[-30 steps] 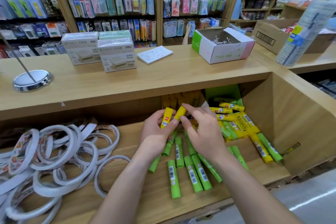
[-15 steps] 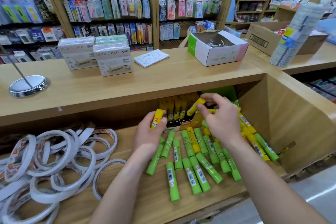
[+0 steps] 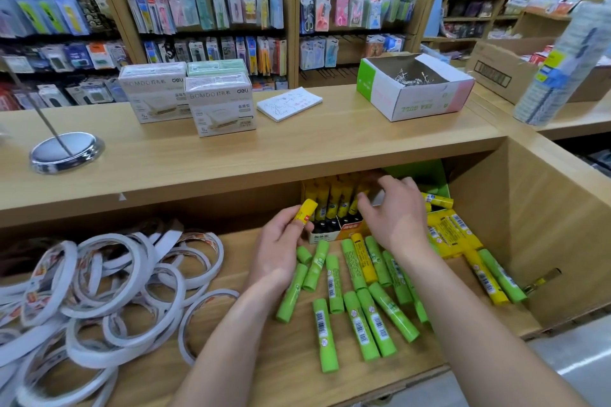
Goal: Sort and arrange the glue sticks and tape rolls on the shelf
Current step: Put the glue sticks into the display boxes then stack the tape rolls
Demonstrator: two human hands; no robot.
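My left hand (image 3: 281,241) grips a short yellow glue stick (image 3: 305,210) just left of a display box (image 3: 334,235) in which yellow sticks stand upright. My right hand (image 3: 396,218) reaches into that box's right end, thumb and fingers curled round a yellow stick (image 3: 356,200) there. Several green glue sticks (image 3: 373,317) lie loose on the lower shelf below both hands. More yellow sticks (image 3: 446,235) are piled to the right. A heap of white tape rolls (image 3: 99,291) fills the shelf's left side.
A green carton (image 3: 423,175) stands behind the right hand. The shelf's wooden side wall (image 3: 555,225) closes the right. On the counter above sit white punch boxes (image 3: 220,106), a notepad (image 3: 289,104), an open clip box (image 3: 413,99) and a metal spike stand (image 3: 66,150).
My right hand carried its yellow stick back from the middle of the shelf into the display box. My left hand stayed beside the box with its stick.
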